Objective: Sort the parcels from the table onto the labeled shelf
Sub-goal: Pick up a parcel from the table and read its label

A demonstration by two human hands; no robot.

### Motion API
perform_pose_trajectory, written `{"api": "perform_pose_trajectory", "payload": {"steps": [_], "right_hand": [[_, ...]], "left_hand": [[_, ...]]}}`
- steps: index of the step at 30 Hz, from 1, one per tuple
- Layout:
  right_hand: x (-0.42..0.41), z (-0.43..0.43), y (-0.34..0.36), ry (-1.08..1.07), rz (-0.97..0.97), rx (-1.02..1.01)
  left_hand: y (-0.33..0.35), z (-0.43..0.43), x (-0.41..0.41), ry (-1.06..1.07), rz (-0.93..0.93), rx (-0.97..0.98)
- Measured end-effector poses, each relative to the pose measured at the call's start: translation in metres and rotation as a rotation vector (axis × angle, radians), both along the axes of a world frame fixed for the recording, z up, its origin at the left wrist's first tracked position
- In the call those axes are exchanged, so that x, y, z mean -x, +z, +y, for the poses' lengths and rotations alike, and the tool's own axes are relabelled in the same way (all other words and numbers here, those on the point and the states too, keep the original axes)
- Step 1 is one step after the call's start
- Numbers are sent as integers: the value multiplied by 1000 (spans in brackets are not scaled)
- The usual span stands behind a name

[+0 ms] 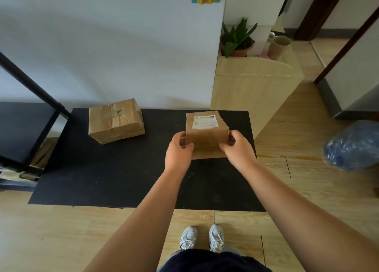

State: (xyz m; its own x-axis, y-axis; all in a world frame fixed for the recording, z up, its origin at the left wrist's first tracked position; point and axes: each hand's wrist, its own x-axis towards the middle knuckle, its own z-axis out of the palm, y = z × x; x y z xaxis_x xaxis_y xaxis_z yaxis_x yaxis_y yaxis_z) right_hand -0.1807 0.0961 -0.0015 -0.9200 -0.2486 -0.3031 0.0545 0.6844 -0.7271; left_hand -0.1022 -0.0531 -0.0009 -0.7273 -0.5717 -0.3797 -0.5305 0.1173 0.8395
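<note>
A brown parcel with a white shipping label on top is at the right side of the black table. My left hand grips its left side and my right hand grips its right side; I cannot tell whether it rests on the table or is lifted. A second, larger taped brown parcel lies on the table's far left, apart from my hands. The black shelf stands at the left, with parcels partly visible on its lower level.
A light wooden cabinet stands right of the table, holding a potted plant and a beige cup. A blue plastic bag lies on the wooden floor at the right. A white wall runs behind the table.
</note>
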Motion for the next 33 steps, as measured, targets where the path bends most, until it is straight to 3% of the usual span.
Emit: {"api": "perform_pose_trajectory", "payload": {"steps": [11,17,21,25,29,33], "right_hand": [[-25,10,-24,0,-290,53],[-35,18,-37,85,-356,-84],[-34,21,-39,105,-262,-177],[-29,17,-34,82,27,-318],[-21,15,-29,292,282,-412],[-9,9,-28,538,291,-583]], "left_hand": [[-28,9,-11,58,-170,-189],[-51,12,-31,-118,-278,-28],[-57,10,-36,-166,-271,24],[-58,3,-29,-273,-301,143],[-57,-3,-23,-376,-301,185],[-55,2,-19,-427,-254,296]]}}
